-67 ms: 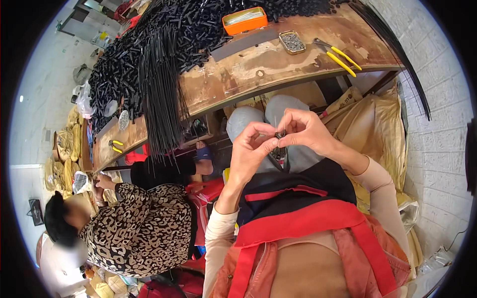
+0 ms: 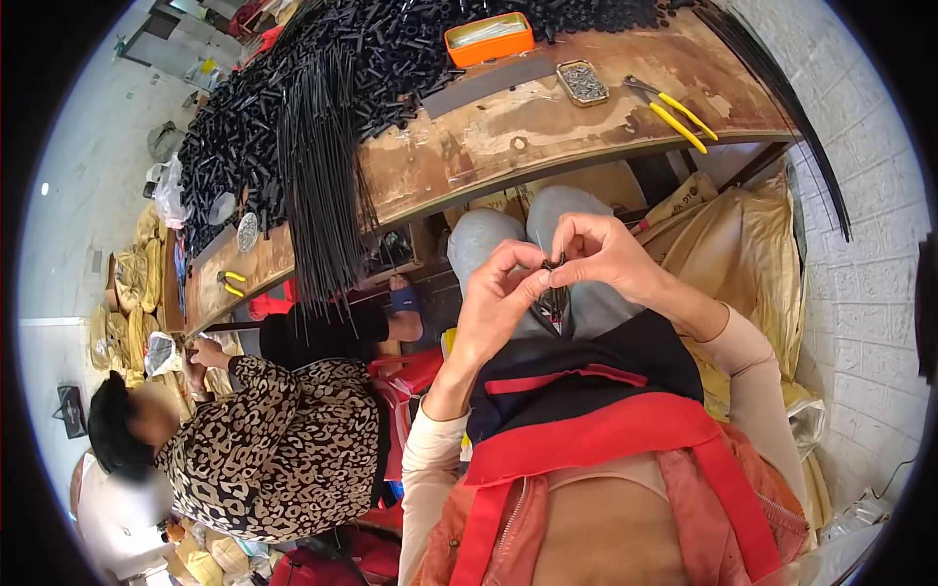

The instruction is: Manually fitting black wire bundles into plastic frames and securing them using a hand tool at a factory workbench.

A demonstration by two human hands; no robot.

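Over my lap, my left hand (image 2: 496, 301) and my right hand (image 2: 611, 262) meet fingertip to fingertip. Both are closed in a pinch on a small black part (image 2: 554, 263), mostly covered by the fingers. Thin, pale wire-like pieces stick up beside the fingertips. Below the pinch, dark thin strips (image 2: 553, 311) come together in a narrow V; what they belong to is too small to tell. On the wooden table (image 2: 459, 161) beyond my hands lie yellow-handled pliers (image 2: 674, 112), a small tray of tiny metal pieces (image 2: 582, 82) and an orange box of thin pale pins (image 2: 489, 39).
A heap of black tubular parts (image 2: 244, 146) covers the table's far left, with long black rods (image 2: 318, 186) hanging over its edge. More rods (image 2: 782, 107) overhang at right. Another person (image 2: 274, 449) sits at left, near smaller yellow-handled pliers (image 2: 232, 283). Tan sacks (image 2: 733, 254) stand at right.
The table and its things sit slightly farther right and lower in the picture. My hands keep the same pinch with barely any movement.
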